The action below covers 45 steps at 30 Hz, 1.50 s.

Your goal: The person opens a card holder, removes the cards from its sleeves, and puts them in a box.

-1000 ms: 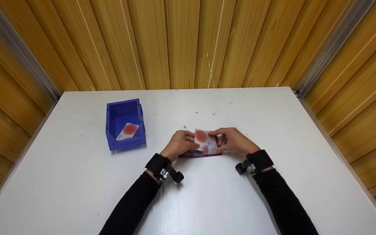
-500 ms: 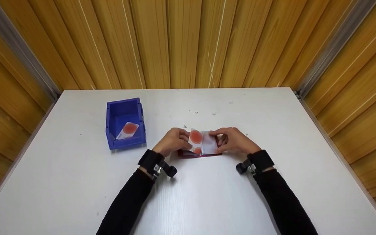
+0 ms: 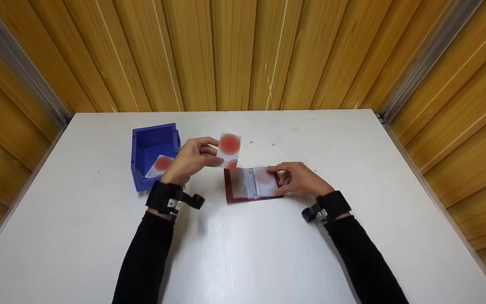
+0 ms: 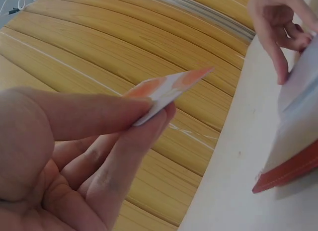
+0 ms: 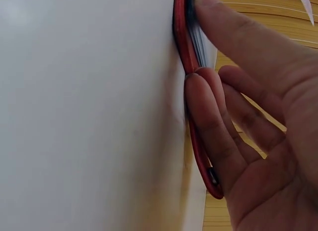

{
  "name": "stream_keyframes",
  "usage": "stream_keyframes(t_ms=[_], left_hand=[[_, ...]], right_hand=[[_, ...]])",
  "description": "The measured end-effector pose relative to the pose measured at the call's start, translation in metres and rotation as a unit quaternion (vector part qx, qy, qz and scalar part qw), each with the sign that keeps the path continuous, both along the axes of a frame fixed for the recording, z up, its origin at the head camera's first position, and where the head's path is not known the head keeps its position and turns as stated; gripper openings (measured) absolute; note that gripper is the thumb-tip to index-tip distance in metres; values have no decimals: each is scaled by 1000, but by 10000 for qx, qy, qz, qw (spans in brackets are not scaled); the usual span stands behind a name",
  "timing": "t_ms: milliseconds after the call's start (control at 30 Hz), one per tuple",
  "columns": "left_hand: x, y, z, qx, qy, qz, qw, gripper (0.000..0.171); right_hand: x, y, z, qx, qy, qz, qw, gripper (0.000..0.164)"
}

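My left hand [image 3: 187, 160] pinches a white card [image 3: 229, 145] with red circles between thumb and fingers, raised above the table. In the left wrist view, the thumb [image 4: 99, 112] presses on the card's near end. Below and right of the card lies a small red card holder [image 3: 228, 192], spread flat with clear plastic sleeves. My right hand [image 3: 302, 178] grips the holder's right side. The right wrist view has its thumb at the sleeve edges and its fingers against the red cover [image 5: 186, 54]. Whether cards sit inside the sleeves is hard to tell.
A blue bin [image 3: 145, 184] stands left on the white table [image 3: 234, 253], partly behind my left hand. Another red-circled card [image 3: 158, 166] lies inside it. Wood-patterned walls [image 3: 234, 55] enclose the table at the back and sides.
My left hand has lifted the card off the holder and moved it left and back, uncovering the left sleeve. The right hand has stayed on the holder's right side.
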<state>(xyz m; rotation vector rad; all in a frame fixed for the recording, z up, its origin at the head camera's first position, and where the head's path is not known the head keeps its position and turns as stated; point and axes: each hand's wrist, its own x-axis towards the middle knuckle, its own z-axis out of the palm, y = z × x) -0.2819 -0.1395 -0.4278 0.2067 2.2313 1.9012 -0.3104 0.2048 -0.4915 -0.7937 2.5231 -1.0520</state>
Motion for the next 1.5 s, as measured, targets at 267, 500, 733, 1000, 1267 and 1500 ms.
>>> stream_keyframes(t_ms=[267, 500, 733, 1000, 1267, 1500], left_hand=[[2, -8, 7, -114, 204, 258, 9994, 42], [9, -82, 21, -1284, 862, 2003, 9675, 40], [12, -108, 19, -1990, 586, 2659, 9414, 42], [9, -117, 0, -2874, 626, 2739, 9157, 41], [4, -110, -10, -3837, 809, 2115, 8953, 42], [3, -102, -16, -4336, 620, 1376, 8884, 36]], right_hand=[[3, 1, -3, 25, -128, -62, 9999, 70], [3, 2, -3, 26, -130, -72, 9999, 70], [4, 2, -2, 38, -154, -96, 9998, 71], [4, -1, -1, -31, -236, -75, 9997, 71], [4, 0, 0, -36, -267, -90, 9996, 71], [5, 1, -1, -121, -300, -100, 9994, 71]])
